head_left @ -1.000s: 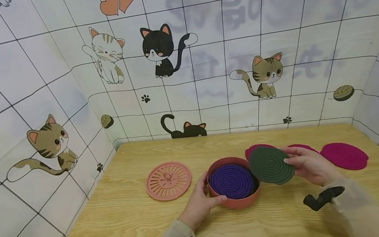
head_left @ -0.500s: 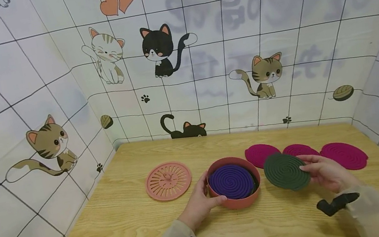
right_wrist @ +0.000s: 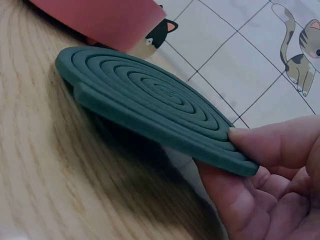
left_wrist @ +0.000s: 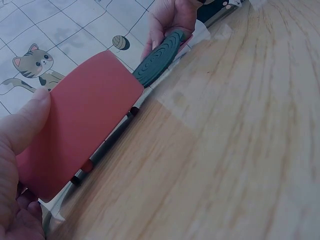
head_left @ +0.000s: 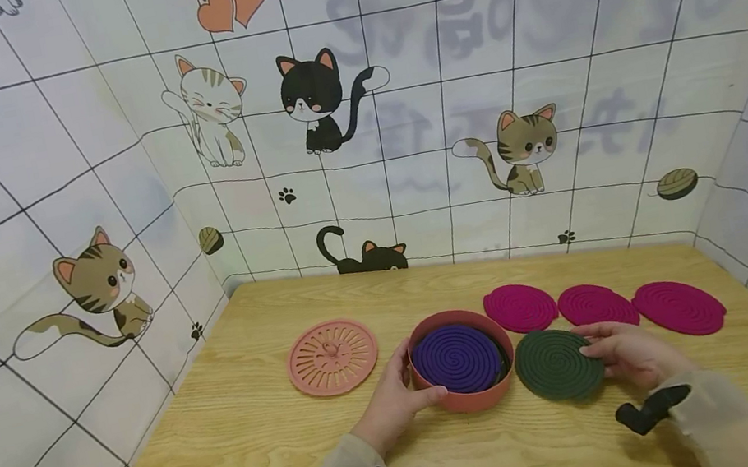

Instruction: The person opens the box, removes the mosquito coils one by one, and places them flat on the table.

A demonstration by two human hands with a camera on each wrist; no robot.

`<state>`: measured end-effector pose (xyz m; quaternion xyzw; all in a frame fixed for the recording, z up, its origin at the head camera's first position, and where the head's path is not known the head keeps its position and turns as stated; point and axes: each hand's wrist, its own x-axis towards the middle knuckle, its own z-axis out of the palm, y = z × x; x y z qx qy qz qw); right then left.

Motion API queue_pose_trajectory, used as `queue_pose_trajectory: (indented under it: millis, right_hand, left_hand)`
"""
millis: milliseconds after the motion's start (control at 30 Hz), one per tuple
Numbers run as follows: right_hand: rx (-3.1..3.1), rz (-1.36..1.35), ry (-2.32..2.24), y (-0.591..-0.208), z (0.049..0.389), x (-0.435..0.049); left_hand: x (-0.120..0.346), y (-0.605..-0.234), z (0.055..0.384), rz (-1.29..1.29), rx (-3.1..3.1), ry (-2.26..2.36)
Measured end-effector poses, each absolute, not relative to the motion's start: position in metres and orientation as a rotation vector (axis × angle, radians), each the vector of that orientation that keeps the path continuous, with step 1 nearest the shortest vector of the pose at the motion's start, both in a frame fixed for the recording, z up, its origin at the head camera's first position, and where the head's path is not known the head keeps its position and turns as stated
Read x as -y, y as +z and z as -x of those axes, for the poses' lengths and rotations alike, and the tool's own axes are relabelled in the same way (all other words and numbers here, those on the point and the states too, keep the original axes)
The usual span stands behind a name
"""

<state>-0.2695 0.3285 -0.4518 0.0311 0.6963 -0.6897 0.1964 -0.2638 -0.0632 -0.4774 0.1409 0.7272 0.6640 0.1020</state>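
Head: left hand (head_left: 394, 401) grips red bowl (head_left: 474, 400), purple coil (head_left: 456, 358) inside, right hand (head_left: 630, 357) pinches green coil (head_left: 557, 365) just right of bowl; left wrist: green coil beyond bowl; right wrist: green coil's pinched edge off table (right_wrist: 30, 150), near bowl.

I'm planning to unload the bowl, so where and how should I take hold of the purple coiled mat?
The purple coiled mat is probably best pinched by its right rim, from above. It is a flat disc close to the left wall of the bowl, while a dark gap shows beside its right edge. The left hand holds the bowl's left side, so the right seems better.
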Motion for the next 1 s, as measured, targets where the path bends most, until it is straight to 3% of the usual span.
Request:
queue_pose_trajectory:
  millis: [1000]
  right_hand:
    - [-2.476, -0.101, -1.447, -0.436, 0.274, -0.302]
  left_hand:
    - [0.063, -0.476, 0.264, -0.417, -2.186, 1.933]
